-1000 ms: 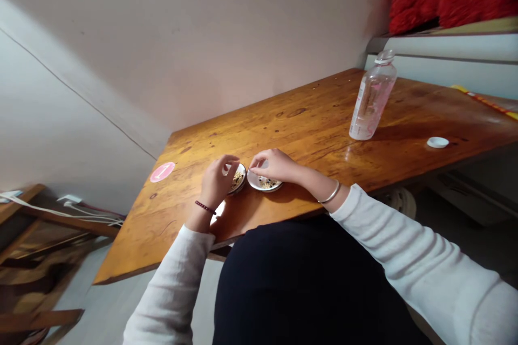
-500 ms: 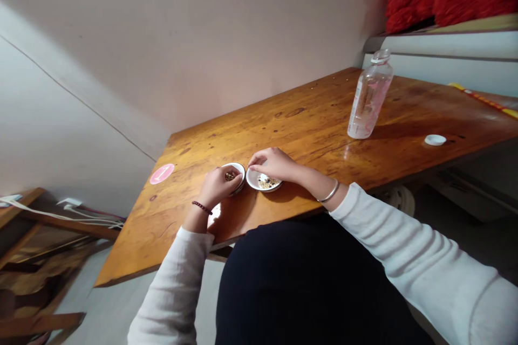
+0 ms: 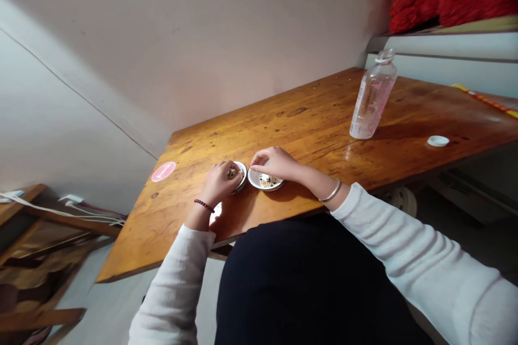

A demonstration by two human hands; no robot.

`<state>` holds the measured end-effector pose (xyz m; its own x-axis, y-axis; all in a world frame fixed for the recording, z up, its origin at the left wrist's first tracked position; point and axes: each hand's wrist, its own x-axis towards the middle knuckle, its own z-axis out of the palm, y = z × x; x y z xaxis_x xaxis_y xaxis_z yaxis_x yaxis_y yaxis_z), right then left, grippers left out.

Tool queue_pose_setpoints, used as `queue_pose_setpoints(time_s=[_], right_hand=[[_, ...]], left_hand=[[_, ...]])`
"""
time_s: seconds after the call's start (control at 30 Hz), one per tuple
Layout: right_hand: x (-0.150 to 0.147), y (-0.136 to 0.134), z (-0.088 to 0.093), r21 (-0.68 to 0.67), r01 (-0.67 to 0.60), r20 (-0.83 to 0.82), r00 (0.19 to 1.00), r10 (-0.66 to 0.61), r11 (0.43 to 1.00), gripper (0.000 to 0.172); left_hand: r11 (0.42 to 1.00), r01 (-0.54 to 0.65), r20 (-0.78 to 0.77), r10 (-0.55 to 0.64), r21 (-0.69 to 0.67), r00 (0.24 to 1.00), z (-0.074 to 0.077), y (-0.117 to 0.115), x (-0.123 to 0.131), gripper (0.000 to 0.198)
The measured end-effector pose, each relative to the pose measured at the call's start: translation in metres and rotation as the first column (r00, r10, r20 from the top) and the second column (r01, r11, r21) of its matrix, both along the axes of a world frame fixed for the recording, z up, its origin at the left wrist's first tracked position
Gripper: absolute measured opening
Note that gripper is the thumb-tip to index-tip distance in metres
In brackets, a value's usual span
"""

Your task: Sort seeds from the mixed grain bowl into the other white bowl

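Two small white bowls stand side by side near the front edge of the wooden table. My left hand (image 3: 220, 179) curls over the left bowl (image 3: 243, 168), hiding much of it; its fingertips are drawn together over small dark and pale bead-like bits. Over the far rim of the right bowl (image 3: 256, 179) is my right hand (image 3: 275, 162), thumb and fingers pinched. What either pinch holds is too small to make out. In the right bowl lie small beads (image 3: 269, 180), pale yellowish and dark.
A clear plastic bottle (image 3: 373, 98) without its cap stands on the wooden table (image 3: 315, 124) to the right. Beside it lies a white cap (image 3: 438, 141). A pink round sticker (image 3: 164, 171) is at the left. A yellow-red stick (image 3: 485, 99) lies at the back right.
The view has shifted slightly. My left hand's fingers have moved a little over the left bowl; my right hand stays pinched at the right bowl.
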<state>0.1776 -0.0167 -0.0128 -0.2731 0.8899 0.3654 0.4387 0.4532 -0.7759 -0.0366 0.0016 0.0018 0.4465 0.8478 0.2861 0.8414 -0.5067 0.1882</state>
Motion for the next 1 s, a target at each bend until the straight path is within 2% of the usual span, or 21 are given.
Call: queue_pose_setpoints(time_s=[0.07,0.17,0.23,0.3,0.47,0.77,0.9,1.0], right_hand=[[0.0,0.0,0.0,0.001,-0.004,-0.007,1.0,0.004,1.0,0.013],[0.001,0.0,0.001,0.013,-0.011,-0.017,1.0,0.011,1.0,0.013],[0.001,0.0,0.001,0.018,-0.011,-0.016,1.0,0.011,1.0,0.013],[0.001,0.0,0.001,0.015,-0.007,-0.013,1.0,0.007,1.0,0.013],[0.001,-0.001,0.003,0.002,-0.001,-0.002,1.0,0.002,1.0,0.013],[0.001,-0.002,0.003,0.011,0.017,0.045,0.999,-0.018,1.0,0.014],[0.0,-0.001,0.002,0.016,0.018,0.033,0.999,-0.019,1.0,0.013],[-0.001,-0.001,0.001,0.008,0.022,0.02,1.0,-0.022,1.0,0.012]], left_hand=[[0.996,-0.044,-0.001,0.044,0.082,0.999,-0.002,0.001,-0.002,0.016],[0.967,-0.185,-0.015,0.191,0.174,0.982,-0.003,0.001,-0.005,0.012],[0.948,-0.254,-0.027,0.263,0.19,0.964,-0.002,0.0,-0.006,0.012],[0.946,-0.273,-0.053,0.286,0.177,0.957,-0.001,-0.002,-0.006,0.015],[0.97,-0.208,-0.105,0.222,0.127,0.97,-0.001,-0.002,-0.004,0.02],[0.996,-0.084,-0.084,0.084,-0.002,0.993,-0.002,0.006,-0.005,0.02],[0.993,-0.116,-0.067,0.114,-0.025,0.991,-0.005,0.01,-0.007,0.02],[0.99,-0.139,0.016,0.139,-0.009,0.99,-0.007,0.009,-0.007,0.019]])
